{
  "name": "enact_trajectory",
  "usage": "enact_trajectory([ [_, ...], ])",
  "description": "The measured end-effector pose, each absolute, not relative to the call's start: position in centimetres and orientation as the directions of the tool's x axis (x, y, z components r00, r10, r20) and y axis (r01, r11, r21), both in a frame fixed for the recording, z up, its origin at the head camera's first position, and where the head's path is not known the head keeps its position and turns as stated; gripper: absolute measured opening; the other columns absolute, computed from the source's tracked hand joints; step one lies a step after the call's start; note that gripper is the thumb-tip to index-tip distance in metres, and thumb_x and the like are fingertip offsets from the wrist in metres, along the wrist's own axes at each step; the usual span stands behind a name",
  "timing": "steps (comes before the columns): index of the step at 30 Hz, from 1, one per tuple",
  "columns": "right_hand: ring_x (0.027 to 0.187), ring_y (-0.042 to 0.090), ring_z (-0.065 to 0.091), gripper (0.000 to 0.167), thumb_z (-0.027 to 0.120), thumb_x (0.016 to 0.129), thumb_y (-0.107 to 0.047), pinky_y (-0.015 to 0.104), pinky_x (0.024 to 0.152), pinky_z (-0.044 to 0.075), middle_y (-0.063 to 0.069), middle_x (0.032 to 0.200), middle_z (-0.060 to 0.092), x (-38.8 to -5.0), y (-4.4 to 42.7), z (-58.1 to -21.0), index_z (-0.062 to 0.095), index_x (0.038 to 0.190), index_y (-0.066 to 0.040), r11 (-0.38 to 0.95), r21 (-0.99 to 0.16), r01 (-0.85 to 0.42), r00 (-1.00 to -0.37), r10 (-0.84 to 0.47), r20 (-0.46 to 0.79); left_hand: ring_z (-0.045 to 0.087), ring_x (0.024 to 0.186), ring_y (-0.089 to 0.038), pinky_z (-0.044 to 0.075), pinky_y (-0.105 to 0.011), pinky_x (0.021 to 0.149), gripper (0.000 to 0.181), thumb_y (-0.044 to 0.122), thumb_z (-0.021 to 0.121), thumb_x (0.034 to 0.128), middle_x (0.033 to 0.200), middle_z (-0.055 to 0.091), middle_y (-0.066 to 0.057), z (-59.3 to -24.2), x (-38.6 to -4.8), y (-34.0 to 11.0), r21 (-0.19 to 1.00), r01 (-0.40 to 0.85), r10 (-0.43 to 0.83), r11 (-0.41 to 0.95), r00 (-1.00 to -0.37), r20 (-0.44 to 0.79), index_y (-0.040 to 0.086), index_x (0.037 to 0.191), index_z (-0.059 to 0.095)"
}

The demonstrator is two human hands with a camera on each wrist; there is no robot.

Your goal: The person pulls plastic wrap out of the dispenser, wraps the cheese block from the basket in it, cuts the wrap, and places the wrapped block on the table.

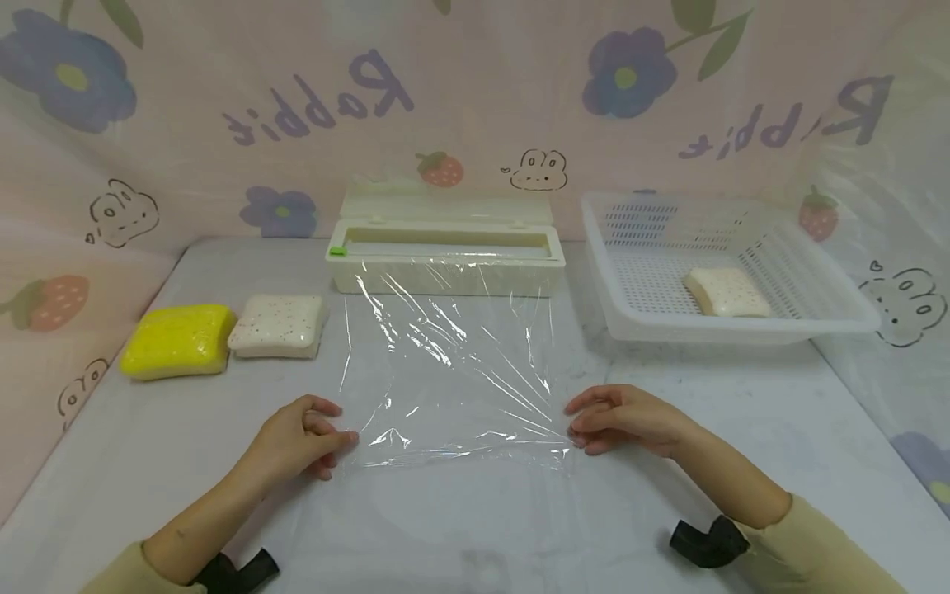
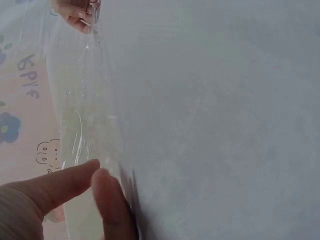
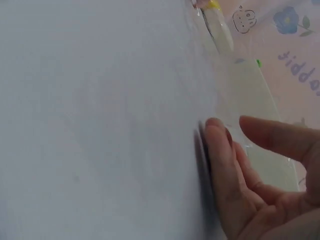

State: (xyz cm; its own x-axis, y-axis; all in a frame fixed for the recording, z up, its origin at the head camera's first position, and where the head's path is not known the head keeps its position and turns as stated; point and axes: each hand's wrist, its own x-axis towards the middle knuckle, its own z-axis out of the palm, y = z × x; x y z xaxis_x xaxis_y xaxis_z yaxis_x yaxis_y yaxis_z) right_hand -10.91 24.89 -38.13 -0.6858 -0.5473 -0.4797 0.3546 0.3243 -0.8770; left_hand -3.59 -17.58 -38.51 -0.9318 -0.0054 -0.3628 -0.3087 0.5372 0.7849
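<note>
A sheet of clear plastic wrap (image 1: 445,379) stretches from a cream dispenser box (image 1: 445,276) toward the person, its lid raised. At the sheet's near left corner, the left hand (image 1: 304,437) pinches the edge between thumb and fingers. The right hand (image 1: 631,421) holds the near right corner, and creases in the film converge on its fingertips. In the left wrist view, the left fingertips (image 2: 96,167) almost meet at the film. A gap shows between two digits of the right hand (image 3: 250,185) in the right wrist view, where the film there is hard to see.
A yellow wrapped block (image 1: 178,341) and a white speckled block (image 1: 278,327) lie side by side at left. At right stands a white perforated basket (image 1: 735,330) with another speckled block (image 1: 726,292) inside. A printed curtain (image 1: 475,99) surrounds the white table (image 1: 460,528).
</note>
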Motion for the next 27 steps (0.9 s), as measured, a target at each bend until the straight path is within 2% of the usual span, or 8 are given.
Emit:
enact_trajectory([
  [4, 0.087, 0.017, 0.068, 0.041, 0.062, 0.092, -0.014, 0.034, 0.077, 0.059, 0.009, 0.1, 0.07, -11.5, 25.6, -37.3, 0.049, 0.122, 0.012, 0.386, -0.882, 0.269, -0.686, -0.567, -0.457, 0.055, 0.051, -0.014, 0.054, -0.027, 0.053, 0.035, 0.022, 0.072, 0.0849, 0.065, 0.057, 0.0, -38.8, -3.7, -17.7, 0.812, -0.334, 0.038, 0.479, -0.916, -0.399, -0.003, 0.105, 0.06],
  [9, 0.092, 0.02, 0.067, 0.037, 0.056, 0.096, -0.018, 0.035, 0.077, 0.058, 0.014, 0.106, 0.067, -13.0, 27.2, -34.6, 0.051, 0.122, 0.008, 0.446, -0.89, 0.098, -0.758, -0.546, -0.357, 0.06, 0.061, -0.013, 0.055, -0.025, 0.058, 0.026, 0.021, 0.068, 0.0891, 0.07, 0.063, 0.0, -39.0, -3.9, -18.2, 0.829, -0.314, 0.041, 0.464, -0.926, -0.374, -0.002, 0.1, 0.067],
  [13, 0.091, 0.017, 0.067, 0.024, 0.048, 0.101, -0.014, 0.029, 0.074, 0.057, 0.007, 0.106, 0.068, -14.6, 28.9, -32.4, 0.056, 0.121, -0.004, 0.372, -0.928, 0.015, -0.811, -0.538, -0.23, 0.063, 0.069, -0.01, 0.056, -0.022, 0.065, 0.026, 0.018, 0.067, 0.0898, 0.082, 0.071, -0.003, -38.9, -4.1, -18.5, 0.855, -0.31, 0.031, 0.415, -0.935, -0.354, -0.005, 0.101, 0.07],
  [15, 0.09, 0.013, 0.067, 0.021, 0.046, 0.102, -0.012, 0.025, 0.073, 0.056, 0.002, 0.104, 0.069, -15.3, 29.9, -31.5, 0.059, 0.118, -0.011, 0.315, -0.949, 0.003, -0.833, -0.524, -0.176, 0.065, 0.073, -0.008, 0.056, -0.02, 0.068, 0.028, 0.019, 0.067, 0.09, 0.087, 0.073, -0.004, -38.8, -4.2, -18.6, 0.87, -0.327, 0.035, 0.37, -0.931, -0.364, -0.005, 0.103, 0.069],
  [17, 0.089, 0.012, 0.068, 0.023, 0.044, 0.102, -0.01, 0.023, 0.072, 0.056, 0.0, 0.103, 0.07, -16.1, 30.9, -30.8, 0.061, 0.117, -0.013, 0.238, -0.971, 0.016, -0.851, -0.506, -0.138, 0.066, 0.078, -0.008, 0.056, -0.02, 0.071, 0.032, 0.022, 0.067, 0.0897, 0.091, 0.074, -0.004, -38.9, -4.3, -18.7, 0.88, -0.349, 0.046, 0.321, -0.923, -0.383, -0.005, 0.106, 0.068],
  [20, 0.087, 0.011, 0.069, 0.022, 0.046, 0.101, -0.01, 0.021, 0.072, 0.056, -0.001, 0.1, 0.071, -17.4, 32.1, -30.0, 0.065, 0.111, -0.015, 0.165, -0.984, 0.069, -0.894, -0.428, -0.134, 0.069, 0.082, -0.008, 0.056, -0.02, 0.073, 0.039, 0.022, 0.069, 0.0887, 0.094, 0.074, -0.004, -39.0, -4.4, -18.8, 0.89, -0.385, 0.079, 0.243, -0.907, -0.413, -0.008, 0.112, 0.062],
  [24, 0.082, 0.009, 0.069, 0.015, 0.056, 0.097, -0.016, 0.019, 0.07, 0.056, -0.005, 0.091, 0.072, -19.3, 33.6, -29.5, 0.07, 0.098, -0.022, 0.124, -0.981, 0.149, -0.957, -0.23, -0.175, 0.07, 0.084, -0.009, 0.057, -0.022, 0.074, 0.049, 0.015, 0.07, 0.0871, 0.097, 0.074, -0.006, -39.5, -4.4, -18.9, 0.903, -0.388, 0.148, 0.184, -0.897, -0.416, -0.012, 0.123, 0.049],
  [27, 0.078, 0.005, 0.068, 0.007, 0.063, 0.093, -0.023, 0.016, 0.068, 0.055, -0.01, 0.084, 0.071, -20.6, 34.8, -29.6, 0.07, 0.091, -0.025, 0.128, -0.979, 0.156, -0.984, -0.069, -0.166, 0.069, 0.083, -0.007, 0.055, -0.021, 0.073, 0.058, 0.013, 0.073, 0.0842, 0.097, 0.074, -0.004, -39.7, -4.5, -19.0, 0.908, -0.36, 0.169, 0.213, -0.902, -0.397, -0.01, 0.129, 0.045],
])
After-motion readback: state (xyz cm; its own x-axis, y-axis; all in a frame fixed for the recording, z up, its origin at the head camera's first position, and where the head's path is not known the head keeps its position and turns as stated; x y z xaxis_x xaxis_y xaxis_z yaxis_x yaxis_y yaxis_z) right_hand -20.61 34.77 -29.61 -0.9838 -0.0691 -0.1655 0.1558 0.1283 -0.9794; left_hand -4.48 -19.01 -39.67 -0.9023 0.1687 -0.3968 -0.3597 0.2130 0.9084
